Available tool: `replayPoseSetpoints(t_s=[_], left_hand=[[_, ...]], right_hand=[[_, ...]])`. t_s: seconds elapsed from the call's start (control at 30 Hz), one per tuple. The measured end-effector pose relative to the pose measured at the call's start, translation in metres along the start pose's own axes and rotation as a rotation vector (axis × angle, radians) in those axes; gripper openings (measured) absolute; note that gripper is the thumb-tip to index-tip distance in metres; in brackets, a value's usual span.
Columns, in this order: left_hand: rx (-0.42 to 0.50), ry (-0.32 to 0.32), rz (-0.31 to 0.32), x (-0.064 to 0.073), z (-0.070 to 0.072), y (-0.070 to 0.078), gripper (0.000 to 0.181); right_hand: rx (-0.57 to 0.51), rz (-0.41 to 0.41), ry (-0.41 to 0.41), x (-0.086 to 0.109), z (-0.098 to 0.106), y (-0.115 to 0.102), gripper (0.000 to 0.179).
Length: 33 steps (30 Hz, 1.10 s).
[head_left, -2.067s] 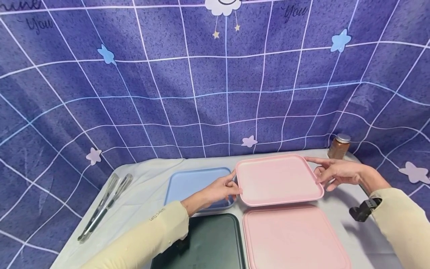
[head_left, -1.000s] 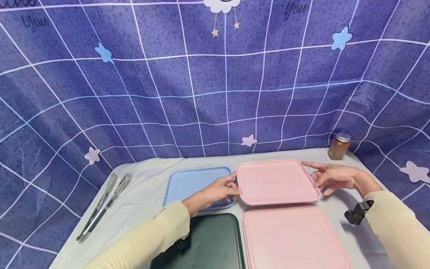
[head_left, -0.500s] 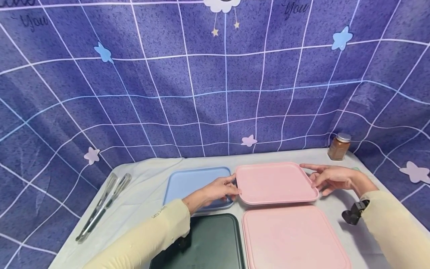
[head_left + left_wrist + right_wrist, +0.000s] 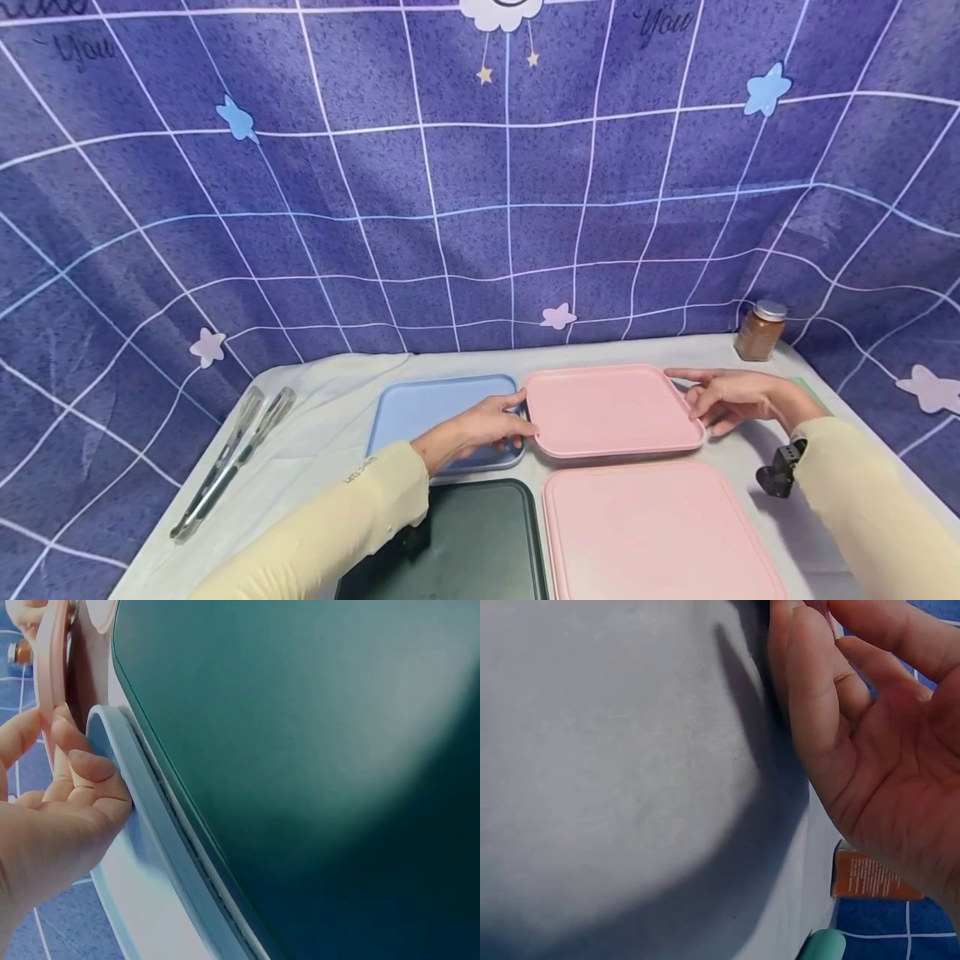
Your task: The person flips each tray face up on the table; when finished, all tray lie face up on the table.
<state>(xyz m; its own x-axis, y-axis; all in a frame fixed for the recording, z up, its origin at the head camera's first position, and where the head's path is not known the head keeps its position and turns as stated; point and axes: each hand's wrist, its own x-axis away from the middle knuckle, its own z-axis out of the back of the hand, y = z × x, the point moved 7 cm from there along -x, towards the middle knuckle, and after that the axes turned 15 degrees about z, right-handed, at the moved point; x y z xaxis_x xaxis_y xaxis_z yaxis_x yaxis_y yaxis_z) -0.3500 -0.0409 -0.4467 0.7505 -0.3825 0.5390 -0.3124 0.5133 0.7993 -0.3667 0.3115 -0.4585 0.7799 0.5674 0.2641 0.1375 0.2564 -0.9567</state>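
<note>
A small pink tray [image 4: 611, 410] is held level between my two hands at the back of the table, just behind a larger pink tray [image 4: 660, 529]. My left hand [image 4: 483, 423] pinches its left rim, over the corner of a blue tray [image 4: 420, 408]. At the opposite side my right hand [image 4: 738, 398] grips the right rim, index finger stretched to the far corner. In the left wrist view the pink rim [image 4: 49, 671] sits between thumb and fingers. Fingers of my right hand [image 4: 885, 742] hide the rim in the right wrist view.
A dark green tray [image 4: 472, 542] lies front left of the larger pink one. Metal tongs [image 4: 232, 462] lie at the left table edge. A jar with a silver lid [image 4: 761, 331] stands at the back right. A green item [image 4: 810, 392] is partly behind my right wrist.
The small pink tray has come down and its right end has shifted left. My right hand has moved left with it, uncovering more of the green item. My left hand has hardly moved.
</note>
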Motion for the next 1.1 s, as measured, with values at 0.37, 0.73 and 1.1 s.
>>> replayPoseSetpoints(t_s=[0.37, 0.73, 1.1], left_hand=[[-0.064, 0.019, -0.013, -0.0015, -0.0007, 0.0030, 0.088], [-0.054, 0.009, 0.009, -0.0018, -0.0016, 0.0016, 0.090], [0.001, -0.100, 0.049, 0.0002, -0.0036, -0.0006, 0.086]], right_hand=[[0.091, -0.053, 0.018, -0.0024, -0.0012, -0.0054, 0.102], [0.152, -0.086, 0.028, -0.0052, -0.0058, -0.0054, 0.107], [0.132, -0.063, 0.006, -0.0096, -0.0061, -0.0069, 0.106]])
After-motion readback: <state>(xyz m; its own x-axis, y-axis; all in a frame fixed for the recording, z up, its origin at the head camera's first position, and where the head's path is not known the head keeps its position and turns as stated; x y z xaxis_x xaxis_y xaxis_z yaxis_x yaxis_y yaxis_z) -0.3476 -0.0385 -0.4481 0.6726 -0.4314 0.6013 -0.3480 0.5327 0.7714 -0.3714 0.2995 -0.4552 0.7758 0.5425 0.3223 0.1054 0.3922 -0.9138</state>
